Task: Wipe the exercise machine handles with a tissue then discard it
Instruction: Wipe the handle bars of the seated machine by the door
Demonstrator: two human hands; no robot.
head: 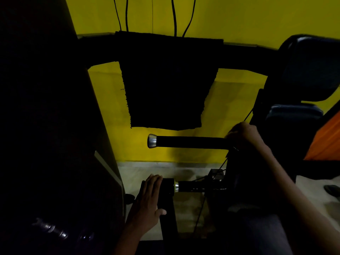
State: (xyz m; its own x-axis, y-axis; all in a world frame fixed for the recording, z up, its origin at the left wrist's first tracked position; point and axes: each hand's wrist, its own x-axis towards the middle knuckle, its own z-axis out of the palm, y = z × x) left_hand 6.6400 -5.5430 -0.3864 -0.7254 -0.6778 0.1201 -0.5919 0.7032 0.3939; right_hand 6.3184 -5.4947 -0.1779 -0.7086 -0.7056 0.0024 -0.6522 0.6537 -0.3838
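Note:
The view is dark. The upper handle (191, 142) is a black horizontal grip with a silver end cap pointing left. My right hand (244, 135) is closed around its right end, where it meets the machine. No tissue shows in that hand or anywhere else. Lower down, the lower handle (198, 186) is a shiny black bar with a silver ring and a black end piece (167, 188). My left hand (149, 197) lies flat against that end piece with fingers stretched out and the thumb to the right, holding nothing.
A black cloth (165, 89) hangs over a black crossbar in front of the yellow wall (230, 19). Dark padded seat cushions (312, 70) stand at the right, above an orange panel (327, 137). A large dark machine frame (46, 126) fills the left. Thin cables (219, 168) run near the lower handle.

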